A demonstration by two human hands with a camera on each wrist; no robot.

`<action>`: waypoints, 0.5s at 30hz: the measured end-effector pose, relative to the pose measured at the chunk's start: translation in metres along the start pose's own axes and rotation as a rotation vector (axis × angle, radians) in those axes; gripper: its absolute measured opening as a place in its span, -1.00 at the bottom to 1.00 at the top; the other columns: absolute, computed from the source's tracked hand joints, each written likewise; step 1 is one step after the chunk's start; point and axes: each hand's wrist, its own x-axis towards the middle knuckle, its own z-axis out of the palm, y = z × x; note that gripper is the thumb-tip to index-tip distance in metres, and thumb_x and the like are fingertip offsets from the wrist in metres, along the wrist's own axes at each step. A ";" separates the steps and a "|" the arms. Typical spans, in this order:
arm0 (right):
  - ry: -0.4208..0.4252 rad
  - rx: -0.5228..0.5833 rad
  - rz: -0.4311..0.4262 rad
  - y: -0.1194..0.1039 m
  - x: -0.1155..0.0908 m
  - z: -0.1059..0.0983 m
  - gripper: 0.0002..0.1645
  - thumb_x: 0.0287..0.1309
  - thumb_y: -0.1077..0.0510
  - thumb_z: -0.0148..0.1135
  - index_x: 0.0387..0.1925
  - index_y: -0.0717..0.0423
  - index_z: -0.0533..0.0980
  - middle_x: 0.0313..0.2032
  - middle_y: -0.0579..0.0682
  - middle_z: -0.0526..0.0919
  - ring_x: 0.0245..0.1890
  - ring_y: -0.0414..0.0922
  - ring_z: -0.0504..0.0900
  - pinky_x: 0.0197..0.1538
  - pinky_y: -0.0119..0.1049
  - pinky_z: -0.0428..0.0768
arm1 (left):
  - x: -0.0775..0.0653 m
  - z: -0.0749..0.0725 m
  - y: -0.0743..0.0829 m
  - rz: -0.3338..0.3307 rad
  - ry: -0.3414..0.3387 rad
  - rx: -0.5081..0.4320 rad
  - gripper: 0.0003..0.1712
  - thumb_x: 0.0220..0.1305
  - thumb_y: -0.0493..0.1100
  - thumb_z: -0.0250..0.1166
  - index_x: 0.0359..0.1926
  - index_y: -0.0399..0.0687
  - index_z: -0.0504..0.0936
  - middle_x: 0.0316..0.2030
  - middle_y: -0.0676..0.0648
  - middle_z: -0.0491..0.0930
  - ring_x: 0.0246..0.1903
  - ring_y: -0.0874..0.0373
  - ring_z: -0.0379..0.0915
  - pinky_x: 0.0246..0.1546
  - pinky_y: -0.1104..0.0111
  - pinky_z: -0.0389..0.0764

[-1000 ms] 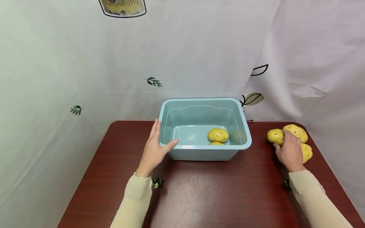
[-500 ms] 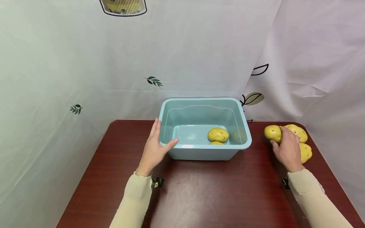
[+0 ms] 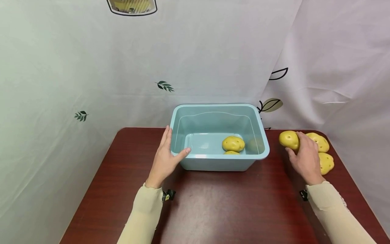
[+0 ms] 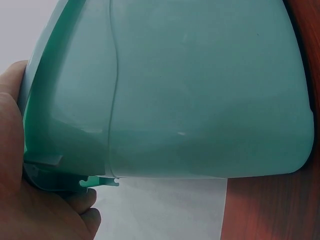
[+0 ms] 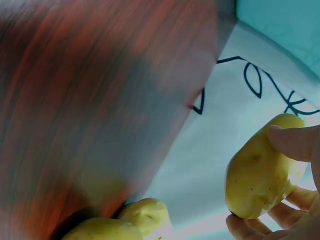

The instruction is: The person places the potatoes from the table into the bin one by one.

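Observation:
A yellow potato (image 3: 288,140) is pinched between the thumb and fingers of my right hand (image 3: 306,159). In the right wrist view the held potato (image 5: 262,167) is raised off the table. Two more potatoes lie by that hand, one behind it (image 3: 318,142) and one at its right (image 3: 326,163). My left hand (image 3: 164,162) rests at the front left corner of a light blue plastic bin (image 3: 213,164), its fingers straight along the side and thumb over the front rim. Inside the bin lie two potatoes, one in plain sight (image 3: 233,144), the other (image 3: 231,153) mostly hidden by the front wall.
The bin stands near the back of a dark red-brown table (image 3: 231,203). Behind it hangs a white printed cloth (image 3: 213,61), which also runs along both sides.
My right hand has lifted the potato and carried it slightly left and up, away from the two beside it. The left hand stays at the bin's corner.

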 end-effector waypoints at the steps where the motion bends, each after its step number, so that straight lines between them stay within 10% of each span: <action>1: 0.002 0.005 0.000 -0.002 0.000 0.000 -0.17 0.08 0.39 0.41 0.35 0.47 0.27 0.26 0.48 0.37 0.27 0.42 0.26 0.42 0.17 0.04 | 0.000 0.000 0.000 -0.001 0.000 -0.001 0.22 0.21 0.41 0.31 0.61 -0.02 -0.10 0.58 0.22 -0.26 0.54 0.14 -0.20 0.39 -0.09 0.15; 15: 0.058 0.046 -0.047 -0.026 0.005 -0.008 -0.18 0.05 0.37 0.45 0.33 0.43 0.32 0.22 0.45 0.43 0.20 0.42 0.34 0.31 0.24 0.17 | 0.000 -0.001 0.002 -0.004 -0.005 -0.002 0.22 0.21 0.41 0.31 0.61 -0.03 -0.10 0.58 0.20 -0.25 0.54 0.13 -0.20 0.39 -0.09 0.14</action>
